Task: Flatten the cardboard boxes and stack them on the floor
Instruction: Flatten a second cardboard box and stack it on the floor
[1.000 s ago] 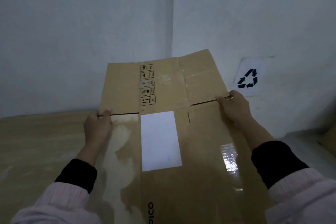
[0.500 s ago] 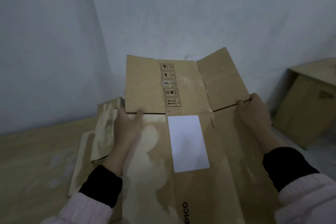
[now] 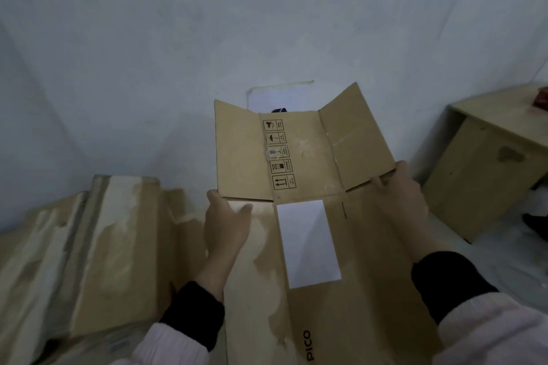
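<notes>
I hold a flattened brown cardboard box (image 3: pixel 323 314) in front of me, with a white label, handling symbols and the word PICO on it. Its top flaps stand up and fan outward. My left hand (image 3: pixel 226 227) grips the box's left edge just below the left flap. My right hand (image 3: pixel 400 195) grips the right edge at the slit under the right flap. To the left, on the floor, lies a stack of flattened boxes (image 3: pixel 98 249) with torn, pale patches.
A pale wall fills the background, with a white sheet (image 3: pixel 281 98) stuck on it behind the flaps. A light wooden cabinet (image 3: pixel 480 163) stands at the right, with a red object (image 3: pixel 541 99) on top. Grey floor (image 3: pixel 489 252) shows below it.
The view has swung to the right and the held box has moved with it. The floor stack now shows at the left, and the cabinet sits fuller in view. Both hands keep their grip.
</notes>
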